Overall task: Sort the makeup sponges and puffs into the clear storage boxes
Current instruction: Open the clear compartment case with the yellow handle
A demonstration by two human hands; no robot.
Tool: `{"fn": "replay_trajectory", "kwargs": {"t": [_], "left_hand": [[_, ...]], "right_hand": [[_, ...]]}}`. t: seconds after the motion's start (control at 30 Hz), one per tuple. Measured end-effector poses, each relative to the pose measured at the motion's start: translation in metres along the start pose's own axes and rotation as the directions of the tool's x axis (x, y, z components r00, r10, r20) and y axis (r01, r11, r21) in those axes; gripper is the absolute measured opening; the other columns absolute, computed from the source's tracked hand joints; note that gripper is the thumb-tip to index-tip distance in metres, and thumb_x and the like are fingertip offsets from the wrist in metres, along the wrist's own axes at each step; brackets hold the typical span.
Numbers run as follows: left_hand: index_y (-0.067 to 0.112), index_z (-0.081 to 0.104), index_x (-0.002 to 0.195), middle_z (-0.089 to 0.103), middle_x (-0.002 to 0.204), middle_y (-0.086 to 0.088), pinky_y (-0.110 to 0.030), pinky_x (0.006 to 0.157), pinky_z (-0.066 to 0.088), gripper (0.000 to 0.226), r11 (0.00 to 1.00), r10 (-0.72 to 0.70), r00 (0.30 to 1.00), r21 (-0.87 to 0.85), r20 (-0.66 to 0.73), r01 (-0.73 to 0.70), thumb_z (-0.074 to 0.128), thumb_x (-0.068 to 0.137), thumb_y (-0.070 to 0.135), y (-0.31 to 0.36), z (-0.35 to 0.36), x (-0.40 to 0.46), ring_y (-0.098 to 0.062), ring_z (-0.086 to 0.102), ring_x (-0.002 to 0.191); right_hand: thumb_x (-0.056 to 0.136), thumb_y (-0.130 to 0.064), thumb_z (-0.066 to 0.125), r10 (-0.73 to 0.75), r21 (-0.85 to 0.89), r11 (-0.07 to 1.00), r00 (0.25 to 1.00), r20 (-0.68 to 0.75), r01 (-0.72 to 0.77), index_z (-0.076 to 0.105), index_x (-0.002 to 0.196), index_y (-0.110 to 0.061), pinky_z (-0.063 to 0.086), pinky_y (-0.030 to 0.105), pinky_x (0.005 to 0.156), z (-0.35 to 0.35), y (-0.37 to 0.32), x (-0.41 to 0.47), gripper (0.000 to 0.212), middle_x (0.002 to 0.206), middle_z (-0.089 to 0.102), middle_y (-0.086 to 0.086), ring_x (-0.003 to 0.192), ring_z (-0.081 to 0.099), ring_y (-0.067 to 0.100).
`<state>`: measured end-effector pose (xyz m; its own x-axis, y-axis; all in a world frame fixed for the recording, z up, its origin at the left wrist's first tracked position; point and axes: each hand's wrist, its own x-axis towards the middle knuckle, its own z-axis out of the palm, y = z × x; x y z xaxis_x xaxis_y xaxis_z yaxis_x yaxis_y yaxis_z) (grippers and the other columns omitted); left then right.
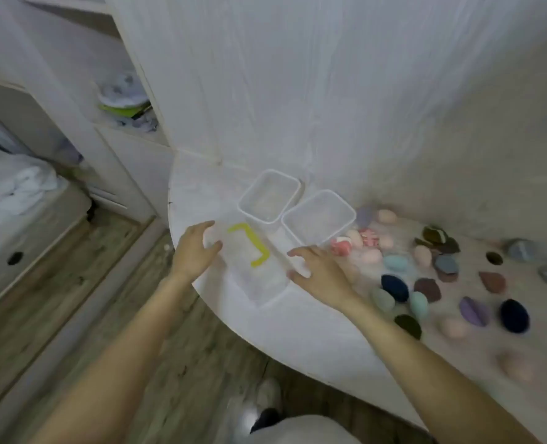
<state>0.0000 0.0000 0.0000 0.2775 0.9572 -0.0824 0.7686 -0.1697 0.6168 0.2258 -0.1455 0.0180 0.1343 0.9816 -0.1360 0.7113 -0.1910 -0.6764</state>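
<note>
Two clear open boxes (269, 195) (318, 217) stand side by side on the white rounded table (298, 331). In front of them lies a third clear box or lid with a yellow clasp (253, 245). My left hand (195, 248) is at its left side and my right hand (317, 267) at its right side, fingers spread and relaxed; the blur hides whether they touch it. Several makeup sponges and puffs (394, 285) in pink, blue, purple, navy and brown lie scattered on the table to the right.
A white curtain or wall (298, 91) rises directly behind the boxes. Shelving with clutter (125, 104) stands at the left. Wooden floor (73, 283) lies below the table's curved edge. My shoe (265, 415) shows at the bottom.
</note>
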Motion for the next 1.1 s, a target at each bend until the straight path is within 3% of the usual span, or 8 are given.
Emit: {"fn": "replay_trajectory", "kwargs": {"t": [0.2,0.37,0.47,0.63,0.77,0.87,1.0,1.1], "left_hand": [[0.012,0.036,0.141,0.049,0.136,-0.01,-0.041,0.102,0.042,0.067,0.887,-0.316,0.923,-0.277,0.218,0.369,0.065,0.085,0.037,-0.033,0.015,0.027,-0.027,0.054,0.116],[0.004,0.042,0.125,0.059,0.084,-0.003,-0.02,0.06,0.053,0.053,0.736,-0.372,0.885,-0.492,0.279,0.464,0.07,0.083,0.019,-0.032,0.023,0.035,-0.01,0.062,0.061],[-0.008,0.047,0.114,0.064,0.084,-0.014,-0.015,0.05,0.051,0.052,0.694,-0.354,0.877,-0.537,0.325,0.479,0.075,0.078,0.017,-0.033,0.032,0.026,-0.005,0.064,0.055],[0.011,0.052,0.077,0.071,0.081,-0.013,-0.035,0.086,0.054,0.04,0.686,-0.386,0.872,-0.538,0.301,0.49,0.081,0.067,0.037,-0.032,0.046,-0.006,-0.026,0.069,0.082],[-0.001,0.061,0.095,0.073,0.093,-0.009,-0.041,0.097,0.048,0.068,0.592,-0.411,0.823,-0.572,0.392,0.568,0.072,0.06,0.057,-0.033,0.049,-0.022,-0.021,0.068,0.092],[0.003,0.063,0.106,0.072,0.101,-0.005,-0.038,0.099,0.047,0.082,0.555,-0.364,0.816,-0.599,0.449,0.577,0.07,0.056,0.068,-0.029,0.047,-0.026,-0.016,0.067,0.095],[0.016,0.053,0.091,0.059,0.092,-0.004,-0.032,0.088,0.048,0.048,0.493,-0.337,0.858,-0.703,0.388,0.512,0.047,0.085,0.063,-0.02,0.047,-0.031,-0.024,0.06,0.092],[0.016,0.032,0.126,0.057,0.109,-0.013,-0.04,0.086,0.052,0.052,0.479,-0.442,0.838,-0.706,0.32,0.522,0.049,0.09,0.051,-0.022,0.044,-0.033,-0.028,0.06,0.092]], "right_hand": [[0.076,-0.059,0.063,0.088,-0.214,0.976,0.977,0.195,-0.045,0.013,0.146,-0.037,0.021,0.046,0.112,0.059,-0.026,0.032,0.089,0.155,0.004,0.004,0.141,0.01,0.029],[0.073,-0.051,0.067,0.148,-0.244,0.966,0.961,0.233,-0.089,0.006,0.148,-0.031,0.022,0.045,0.112,0.07,-0.022,0.04,0.099,0.157,-0.003,0.006,0.137,0.018,0.035],[0.072,-0.05,0.067,0.152,-0.338,0.939,0.957,0.247,-0.062,0.008,0.149,-0.03,0.011,0.044,0.113,0.057,-0.012,0.039,0.098,0.156,-0.002,0.005,0.141,0.008,0.032],[0.073,-0.06,0.062,0.052,-0.661,0.747,0.984,0.169,0.074,0.03,0.14,-0.013,0.022,0.047,0.107,0.05,-0.017,0.029,0.088,0.152,0.015,0.015,0.132,0.023,0.036],[0.081,-0.039,0.065,0.059,-0.781,0.622,0.99,0.124,0.061,0.028,0.139,-0.001,0.035,0.044,0.1,0.064,-0.028,0.02,0.079,0.152,0.018,0.02,0.129,0.032,0.039],[0.081,-0.031,0.064,0.084,-0.782,0.621,0.987,0.136,0.055,0.026,0.14,0.003,0.036,0.045,0.101,0.065,-0.03,0.017,0.078,0.153,0.015,0.022,0.134,0.029,0.039],[0.078,-0.039,0.063,0.059,-0.595,0.801,0.981,0.184,0.063,0.041,0.127,-0.002,0.043,0.041,0.092,0.042,-0.037,0.018,0.065,0.139,0.037,0.013,0.116,0.046,0.031],[0.079,-0.038,0.066,0.083,-0.28,0.96,0.976,0.204,-0.023,0.047,0.13,-0.006,0.044,0.033,0.091,0.01,-0.036,0.017,0.064,0.14,0.037,0.003,0.109,0.053,0.023]]}}
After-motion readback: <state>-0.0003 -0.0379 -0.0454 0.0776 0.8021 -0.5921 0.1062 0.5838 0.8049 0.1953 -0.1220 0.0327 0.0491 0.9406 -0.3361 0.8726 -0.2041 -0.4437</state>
